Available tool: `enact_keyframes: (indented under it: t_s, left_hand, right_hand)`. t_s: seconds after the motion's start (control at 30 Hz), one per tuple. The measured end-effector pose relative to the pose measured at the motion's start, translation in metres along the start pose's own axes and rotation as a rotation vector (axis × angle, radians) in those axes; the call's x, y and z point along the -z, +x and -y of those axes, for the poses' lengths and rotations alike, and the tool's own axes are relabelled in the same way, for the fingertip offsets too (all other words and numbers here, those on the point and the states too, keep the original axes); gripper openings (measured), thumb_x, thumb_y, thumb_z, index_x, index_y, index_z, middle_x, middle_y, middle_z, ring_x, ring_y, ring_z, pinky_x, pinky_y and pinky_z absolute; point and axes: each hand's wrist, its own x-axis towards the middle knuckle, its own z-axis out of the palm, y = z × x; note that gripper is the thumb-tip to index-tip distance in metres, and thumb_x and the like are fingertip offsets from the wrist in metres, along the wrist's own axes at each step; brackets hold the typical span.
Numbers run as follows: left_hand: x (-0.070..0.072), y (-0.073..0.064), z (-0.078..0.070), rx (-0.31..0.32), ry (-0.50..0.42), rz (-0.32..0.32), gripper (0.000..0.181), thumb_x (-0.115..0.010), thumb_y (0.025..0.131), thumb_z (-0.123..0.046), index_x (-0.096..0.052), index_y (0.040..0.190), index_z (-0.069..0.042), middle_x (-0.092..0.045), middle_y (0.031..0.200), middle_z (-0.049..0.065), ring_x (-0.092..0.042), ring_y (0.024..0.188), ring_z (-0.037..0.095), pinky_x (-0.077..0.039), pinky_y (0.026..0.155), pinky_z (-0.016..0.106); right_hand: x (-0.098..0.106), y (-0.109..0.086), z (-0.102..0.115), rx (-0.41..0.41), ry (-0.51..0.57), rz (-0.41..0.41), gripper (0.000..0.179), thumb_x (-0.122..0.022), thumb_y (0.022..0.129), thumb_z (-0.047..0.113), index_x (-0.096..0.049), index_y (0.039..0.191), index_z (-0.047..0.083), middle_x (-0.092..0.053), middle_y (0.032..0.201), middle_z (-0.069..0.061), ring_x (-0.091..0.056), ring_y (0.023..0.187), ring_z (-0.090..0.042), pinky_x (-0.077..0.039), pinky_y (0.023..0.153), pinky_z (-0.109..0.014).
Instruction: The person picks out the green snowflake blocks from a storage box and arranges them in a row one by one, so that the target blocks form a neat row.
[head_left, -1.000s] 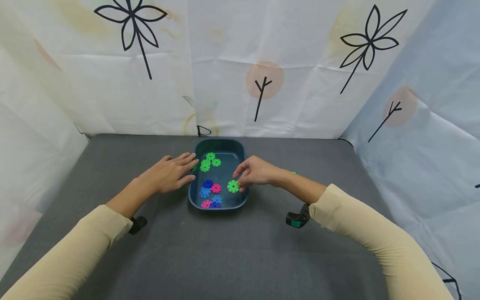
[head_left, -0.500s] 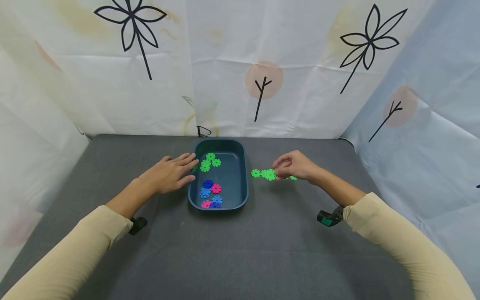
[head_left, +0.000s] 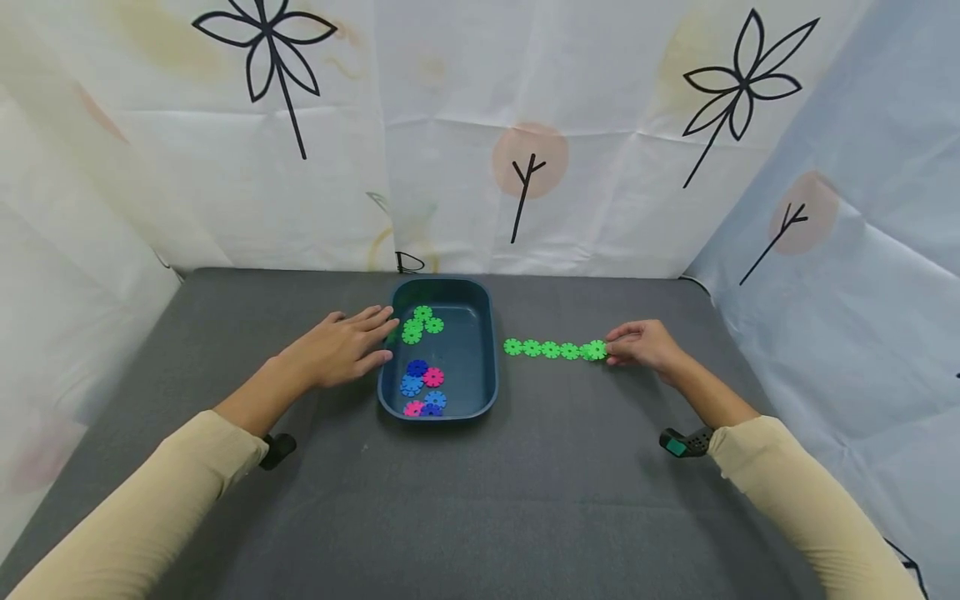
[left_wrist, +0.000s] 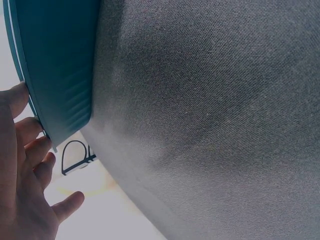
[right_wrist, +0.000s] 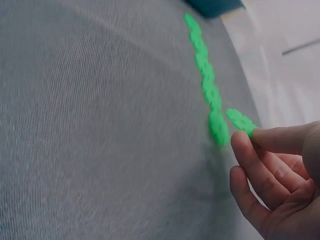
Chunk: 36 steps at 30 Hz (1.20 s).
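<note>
My right hand (head_left: 643,343) pinches a green notched disc (right_wrist: 241,120) between thumb and fingertips, held just above the table. Close beside it, a row of several green discs (head_left: 551,350) stretches leftward over the tabletop toward a dark blue tray (head_left: 472,392). The held disc covers part of the row's right end in the head view. With fingers extended, my left hand (head_left: 337,348) rests against the tray's left rim; in the left wrist view its fingertips (left_wrist: 37,150) touch the rim's edge.
Inside the tray lie several green discs (head_left: 413,326) toward the back left. Blue and pink discs (head_left: 432,377) sit nearer its front. Grey cloth covers the table (head_left: 480,517); a white printed curtain (head_left: 450,167) rises behind it.
My right hand has carried the green disc out of the tray and rightward along the row to its right end. The left hand has stayed at the tray's rim.
</note>
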Motion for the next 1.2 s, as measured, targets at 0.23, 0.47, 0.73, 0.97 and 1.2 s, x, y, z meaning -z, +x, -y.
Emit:
enact_keyframes:
  t_s: [0.23,0.47,0.73,0.97,1.2]
  left_hand:
    - [0.001,0.0,-0.002,-0.008,-0.001,-0.007,0.062,-0.05,0.104,-0.039,-0.037,0.153,-0.003,-0.032,0.158,0.02,-0.027,0.147,0.038,-0.029,0.108,0.068]
    - [0.001,0.0,-0.002,0.005,0.005,0.001,0.062,-0.05,0.104,-0.038,-0.037,0.153,-0.003,-0.031,0.159,0.02,-0.027,0.147,0.038,-0.028,0.108,0.068]
    - [0.001,0.0,-0.001,0.009,0.003,0.006,0.062,-0.05,0.104,-0.039,-0.036,0.153,-0.003,-0.03,0.159,0.02,-0.026,0.147,0.038,-0.028,0.108,0.068]
    - [0.003,-0.001,-0.002,0.008,0.007,0.005,0.062,-0.05,0.104,-0.038,-0.037,0.153,-0.003,-0.031,0.159,0.02,-0.027,0.147,0.038,-0.028,0.108,0.068]
    - [0.002,0.0,-0.002,0.007,0.014,0.009,0.062,-0.05,0.104,-0.038,-0.037,0.153,-0.003,-0.032,0.158,0.02,-0.027,0.147,0.038,-0.029,0.108,0.068]
  right_hand:
    - [0.01,-0.001,-0.019,-0.033,0.011,-0.066,0.036,-0.065,0.095,0.004,-0.055,0.123,-0.018,-0.075,0.095,-0.015,-0.072,0.073,-0.013,-0.059,0.074,-0.03]
    - [0.012,0.001,-0.024,-0.028,-0.031,-0.098,0.034,-0.067,0.094,0.004,-0.057,0.118,-0.018,-0.075,0.087,-0.011,-0.07,0.069,-0.008,-0.059,0.068,-0.027]
    - [0.007,-0.001,-0.023,0.008,-0.13,-0.137,0.027,-0.067,0.093,0.003,-0.06,0.111,-0.016,-0.073,0.082,-0.014,-0.069,0.065,-0.009,-0.058,0.063,-0.026]
    - [0.006,0.002,-0.016,-0.012,-0.132,-0.085,0.03,-0.064,0.095,0.005,-0.06,0.114,-0.017,-0.073,0.09,-0.02,-0.071,0.067,-0.014,-0.059,0.065,-0.03]
    - [0.009,0.008,0.003,-0.039,-0.269,-0.052,0.029,-0.056,0.099,0.009,-0.061,0.113,-0.015,-0.072,0.09,-0.024,-0.072,0.065,-0.02,-0.059,0.063,-0.035]
